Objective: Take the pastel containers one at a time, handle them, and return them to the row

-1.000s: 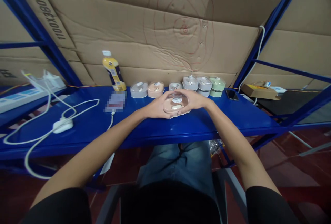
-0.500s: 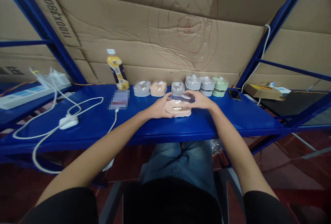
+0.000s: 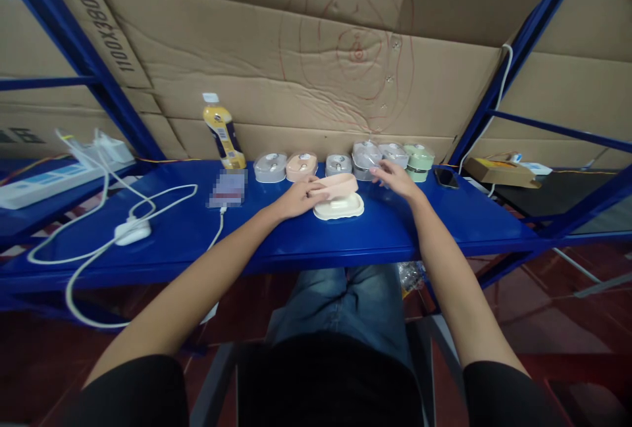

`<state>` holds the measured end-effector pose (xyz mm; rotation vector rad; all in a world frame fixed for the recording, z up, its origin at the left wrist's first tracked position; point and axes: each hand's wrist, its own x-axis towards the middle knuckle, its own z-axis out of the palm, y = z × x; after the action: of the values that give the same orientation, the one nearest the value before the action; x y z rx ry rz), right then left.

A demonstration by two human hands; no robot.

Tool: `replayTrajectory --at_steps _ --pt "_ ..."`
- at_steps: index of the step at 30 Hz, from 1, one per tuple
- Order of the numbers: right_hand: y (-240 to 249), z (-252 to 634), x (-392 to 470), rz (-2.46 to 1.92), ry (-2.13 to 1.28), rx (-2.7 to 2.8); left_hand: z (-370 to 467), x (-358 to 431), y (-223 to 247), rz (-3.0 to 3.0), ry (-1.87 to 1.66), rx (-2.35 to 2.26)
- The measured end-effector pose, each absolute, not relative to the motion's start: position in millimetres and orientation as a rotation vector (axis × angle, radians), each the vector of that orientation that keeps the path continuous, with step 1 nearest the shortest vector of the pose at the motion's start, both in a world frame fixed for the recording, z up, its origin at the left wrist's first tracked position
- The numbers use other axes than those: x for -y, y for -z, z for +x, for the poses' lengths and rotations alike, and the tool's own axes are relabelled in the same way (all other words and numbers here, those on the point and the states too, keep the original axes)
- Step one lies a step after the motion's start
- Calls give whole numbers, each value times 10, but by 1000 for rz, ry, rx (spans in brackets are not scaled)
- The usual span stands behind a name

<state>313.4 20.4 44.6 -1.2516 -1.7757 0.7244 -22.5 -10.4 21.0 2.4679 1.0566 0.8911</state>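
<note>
A pink tray-like piece (image 3: 340,186) is tilted in the grip of my left hand (image 3: 297,199), whose fingers are closed on its left end. Directly beneath it, a cream base (image 3: 348,208) lies on the blue table (image 3: 276,233). My right hand (image 3: 396,179) is off to the right of both pieces, its fingers apart, in front of a stacked grey box (image 3: 366,156). A clear, see-through edge seems to show near those fingers, but whether they touch it is hard to tell.
Behind stand lidded boxes: grey (image 3: 270,168), pink (image 3: 301,167), small grey (image 3: 338,165) and green (image 3: 419,158). A yellow bottle (image 3: 224,134) and blurred-out item (image 3: 228,189) are left. Right lies a phone (image 3: 446,178). White cables and a charger (image 3: 132,231) spread at far left.
The pink piece has been lifted and tilted off the cream base by my left hand. My right hand has let go of the box and moved right.
</note>
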Motion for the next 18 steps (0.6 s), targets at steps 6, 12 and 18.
replayTrajectory --at_steps 6,12,18 --pt "-411 3218 -260 -1346 -795 1848 -374 -39 -257 2315 -900 -1196" --pt "-413 3200 -252 -1301 -689 1883 -313 32 -221 2299 -941 -1264" --pt "-469 2900 -85 -932 -572 2156 -164 175 -212 2357 -984 -1072"
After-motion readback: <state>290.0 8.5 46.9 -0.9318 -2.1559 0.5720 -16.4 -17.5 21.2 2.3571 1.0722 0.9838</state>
